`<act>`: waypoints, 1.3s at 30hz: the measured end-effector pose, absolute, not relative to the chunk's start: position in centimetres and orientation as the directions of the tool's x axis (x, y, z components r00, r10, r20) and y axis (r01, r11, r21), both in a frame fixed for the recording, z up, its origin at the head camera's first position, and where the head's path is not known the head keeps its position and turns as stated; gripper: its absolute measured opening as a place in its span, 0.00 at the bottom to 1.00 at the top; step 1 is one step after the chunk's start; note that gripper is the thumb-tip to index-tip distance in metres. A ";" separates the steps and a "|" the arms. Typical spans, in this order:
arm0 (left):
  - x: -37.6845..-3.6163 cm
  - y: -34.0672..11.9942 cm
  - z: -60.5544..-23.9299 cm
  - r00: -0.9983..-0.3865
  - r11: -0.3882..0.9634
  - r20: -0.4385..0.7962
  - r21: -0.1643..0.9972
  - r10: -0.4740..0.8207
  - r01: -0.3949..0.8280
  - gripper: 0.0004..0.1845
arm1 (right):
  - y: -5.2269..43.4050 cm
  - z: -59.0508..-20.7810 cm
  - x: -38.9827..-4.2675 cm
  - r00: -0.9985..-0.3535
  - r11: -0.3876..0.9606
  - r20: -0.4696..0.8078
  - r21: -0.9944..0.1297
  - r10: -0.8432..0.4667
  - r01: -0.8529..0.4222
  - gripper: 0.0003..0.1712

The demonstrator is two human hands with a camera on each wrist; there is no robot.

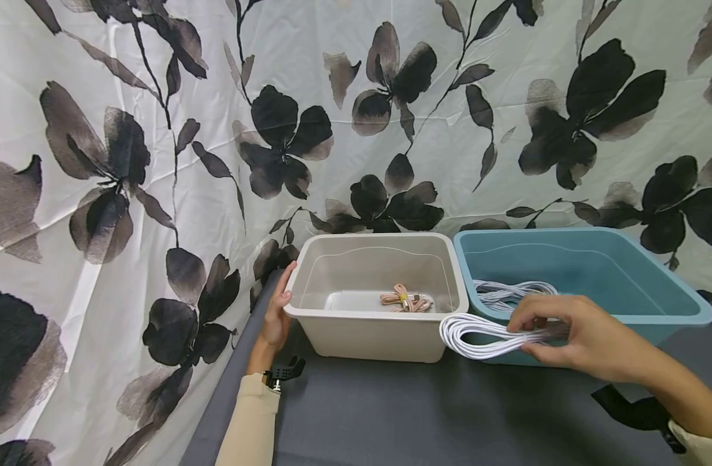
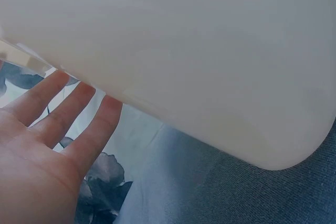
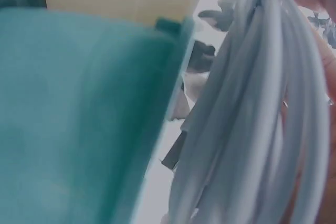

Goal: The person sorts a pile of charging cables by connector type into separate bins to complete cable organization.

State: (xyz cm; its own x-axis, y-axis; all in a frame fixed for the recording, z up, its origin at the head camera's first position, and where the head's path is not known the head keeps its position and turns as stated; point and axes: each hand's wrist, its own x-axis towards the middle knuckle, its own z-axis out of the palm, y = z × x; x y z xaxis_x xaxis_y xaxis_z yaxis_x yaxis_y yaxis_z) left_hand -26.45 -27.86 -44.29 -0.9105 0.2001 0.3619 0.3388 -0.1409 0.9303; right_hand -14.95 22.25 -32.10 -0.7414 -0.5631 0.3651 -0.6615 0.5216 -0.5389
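Note:
My right hand [image 1: 589,336] pinches a coiled white cable [image 1: 478,336] between thumb and fingers, in front of the blue bin [image 1: 670,285]. In the right wrist view the loops of the cable [image 3: 252,119] hang down beside the teal bin wall [image 3: 79,103]. Another white cable coil [image 1: 507,291] lies inside the blue bin, partly hidden by my right hand. At the left end of the beige bin [image 1: 367,336] is my left hand [image 1: 276,320]; its straight fingers [image 2: 94,129] touch the bin's side. A pinkish-beige cable bundle [image 1: 405,299] with a yellow tie lies in the beige bin.
Both bins stand side by side on a dark grey table cover [image 1: 391,414], their rims close together. Behind and to the left hangs a white curtain [image 1: 216,103] with dark flowers. A black strap [image 1: 630,408] is on my right wrist.

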 end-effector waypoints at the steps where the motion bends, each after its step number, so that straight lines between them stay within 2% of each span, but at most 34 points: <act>1: -26.5 -27.9 -44.3 -0.909 -0.140 0.363 0.930 0.204 0.339 0.39 | 22.5 -31.8 -15.2 -0.732 0.523 0.378 -0.522 -0.566 -0.674 0.23; 7: -26.5 -27.8 -44.2 -0.909 -0.137 0.363 0.930 0.207 0.340 0.39 | 23.9 -30.2 -16.8 -0.727 0.536 0.392 -0.495 -0.564 -0.683 0.24; 20: -26.5 -27.8 -44.5 -0.906 -0.152 0.370 0.926 0.206 0.344 0.39 | 27.1 -28.1 -21.0 -0.775 0.610 0.377 -0.479 -0.507 -0.631 0.23; 35: -26.7 -27.7 -44.5 -0.904 -0.164 0.373 0.925 0.208 0.344 0.39 | 30.3 -28.0 -26.6 -0.879 0.726 0.208 -0.500 -0.428 -0.472 0.16; 39: -26.7 -27.8 -44.4 -0.906 -0.153 0.368 0.927 0.207 0.342 0.40 | 30.6 -28.4 -28.1 -0.886 0.751 0.165 -0.476 -0.434 -0.457 0.13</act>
State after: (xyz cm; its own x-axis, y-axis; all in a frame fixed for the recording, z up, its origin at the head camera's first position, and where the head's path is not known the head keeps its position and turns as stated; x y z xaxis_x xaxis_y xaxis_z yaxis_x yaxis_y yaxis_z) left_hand -26.71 -27.75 -44.38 -0.9064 0.2067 0.3685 0.3422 -0.1525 0.9272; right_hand -28.05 30.64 -28.39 -0.8856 -0.4342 0.1649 -0.4569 0.7512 -0.4764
